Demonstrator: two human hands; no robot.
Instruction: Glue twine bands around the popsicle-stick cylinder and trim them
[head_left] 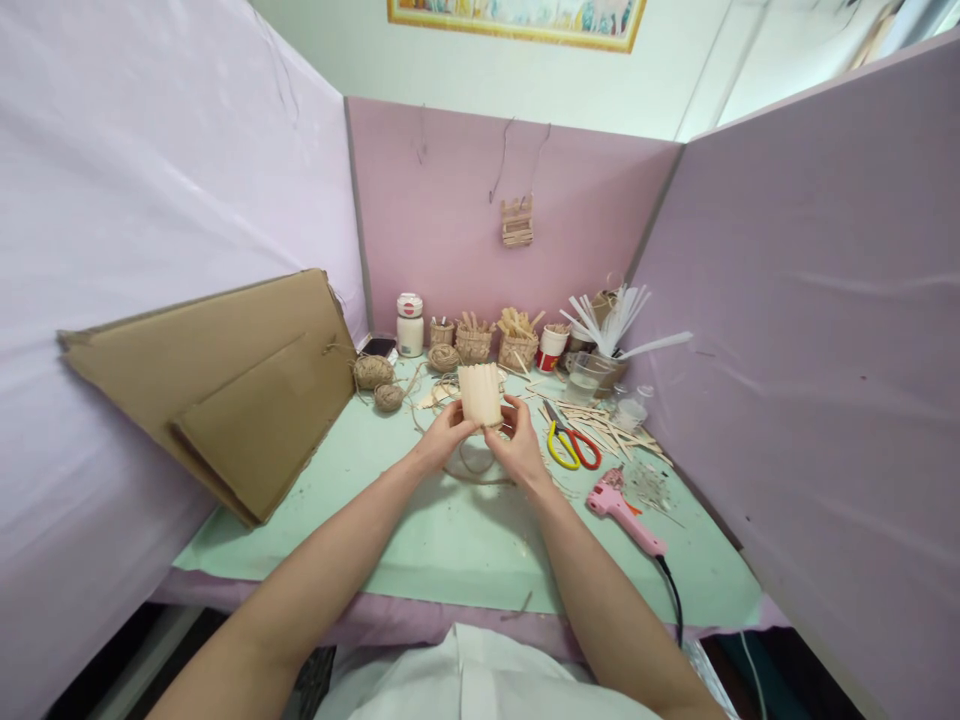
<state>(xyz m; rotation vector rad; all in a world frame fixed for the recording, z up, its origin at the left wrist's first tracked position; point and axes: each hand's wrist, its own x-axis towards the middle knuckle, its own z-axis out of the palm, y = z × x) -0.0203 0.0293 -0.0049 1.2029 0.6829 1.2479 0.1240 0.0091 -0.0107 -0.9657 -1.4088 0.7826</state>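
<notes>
1. Pinched low between thumbs and fingers of left hand (444, 436) and right hand (520, 442), above the middle of the desk (465, 565): cup (480, 393). Could split apart from too hard a squeeze.
2. Could snag a finger on twine (477, 482) lying below.
3. Could drag glue gun (627, 516), near the front right corner, off the desk by tugging its cord (673, 588).

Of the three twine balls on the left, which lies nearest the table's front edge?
The smallest ball. The biggest ball, beside the cardboard, sits slightly behind it; the third ball, near the woven baskets, sits farthest back.
</notes>
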